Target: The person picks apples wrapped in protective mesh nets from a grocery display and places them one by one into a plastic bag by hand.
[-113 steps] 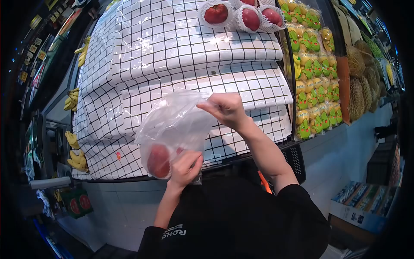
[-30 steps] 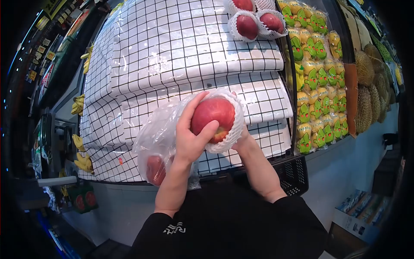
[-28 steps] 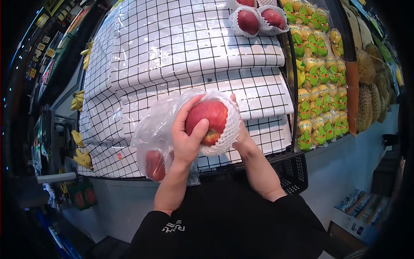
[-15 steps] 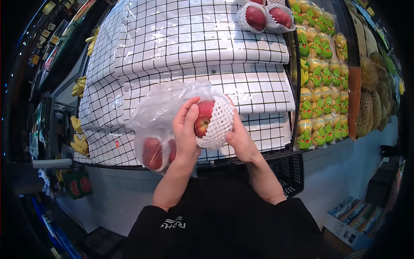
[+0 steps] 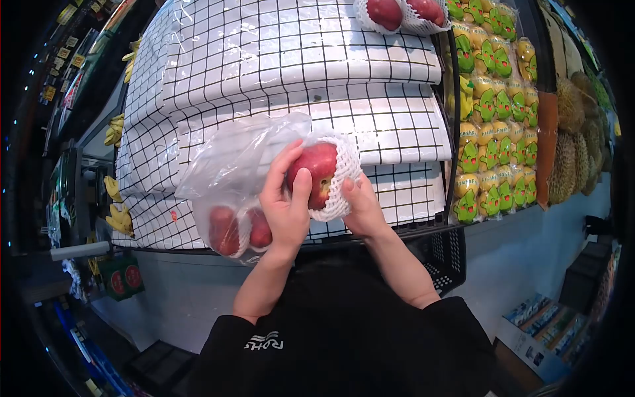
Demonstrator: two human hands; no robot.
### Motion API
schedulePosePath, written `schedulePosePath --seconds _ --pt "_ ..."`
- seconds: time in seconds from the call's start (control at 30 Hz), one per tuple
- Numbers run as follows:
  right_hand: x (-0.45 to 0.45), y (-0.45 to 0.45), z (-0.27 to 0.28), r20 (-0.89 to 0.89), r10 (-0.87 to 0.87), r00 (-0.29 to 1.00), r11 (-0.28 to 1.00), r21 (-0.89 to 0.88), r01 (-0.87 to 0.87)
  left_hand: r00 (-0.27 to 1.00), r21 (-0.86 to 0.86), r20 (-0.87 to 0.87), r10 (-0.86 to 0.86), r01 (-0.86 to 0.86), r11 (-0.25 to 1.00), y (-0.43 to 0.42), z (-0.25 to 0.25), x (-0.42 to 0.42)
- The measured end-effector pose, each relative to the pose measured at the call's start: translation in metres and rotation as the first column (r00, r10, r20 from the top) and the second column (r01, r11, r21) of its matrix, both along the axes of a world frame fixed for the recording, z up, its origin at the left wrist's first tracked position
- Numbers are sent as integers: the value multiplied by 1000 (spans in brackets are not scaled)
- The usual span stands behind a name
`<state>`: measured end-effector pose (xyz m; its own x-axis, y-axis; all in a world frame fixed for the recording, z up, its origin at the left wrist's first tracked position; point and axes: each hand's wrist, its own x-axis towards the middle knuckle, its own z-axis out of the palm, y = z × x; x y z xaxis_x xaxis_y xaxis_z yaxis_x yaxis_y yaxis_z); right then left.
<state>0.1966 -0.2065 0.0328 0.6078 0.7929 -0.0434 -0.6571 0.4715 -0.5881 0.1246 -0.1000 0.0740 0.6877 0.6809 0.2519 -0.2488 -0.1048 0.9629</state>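
Both of my hands are closed around one red apple (image 5: 315, 165), held in front of me above the checked shelf cover. My left hand (image 5: 286, 205) grips its bare left side, thumb across the front. A white foam net sleeve (image 5: 345, 162) wraps the apple's right side. On that sleeve my right hand (image 5: 365, 210) presses with thumb and fingers. A small dark, rough mark shows low on the apple's bare skin. Left of my hands lies a clear plastic bag (image 5: 228, 155) with red apples (image 5: 223, 231) in foam nets inside it.
A white cloth with black checks (image 5: 264, 56) covers the stepped display. More netted apples (image 5: 385, 13) sit at its far right. Packed yellow fruit (image 5: 486, 142) fills the right rack, with durians (image 5: 563, 165) beyond. Bananas (image 5: 119, 218) hang at left; a black basket (image 5: 448, 261) is below.
The apple has turned and shifted slightly left, and more of its red skin shows outside the foam net. My right hand has moved lower on the sleeve. The bagged apples are less hidden.
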Motion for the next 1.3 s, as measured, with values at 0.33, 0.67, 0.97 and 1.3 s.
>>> schedulePosePath --seconds 0.33,0.67,0.97,1.3 --pt "-28 12 15 235 -155 960 970 -151 193 1000 220 -9 29 -26 975 3 -6 -16" --pt "-38 6 40 320 -84 944 969 -196 152 981 -483 100 -164 192 855 10 5 -38" --pt "-67 4 23 65 -90 994 987 -131 98 953 103 -106 -282 293 950 31 8 -67" --pt "-25 18 50 179 -404 897 887 -160 432 965 715 -255 -55 227 661 115 97 -85"
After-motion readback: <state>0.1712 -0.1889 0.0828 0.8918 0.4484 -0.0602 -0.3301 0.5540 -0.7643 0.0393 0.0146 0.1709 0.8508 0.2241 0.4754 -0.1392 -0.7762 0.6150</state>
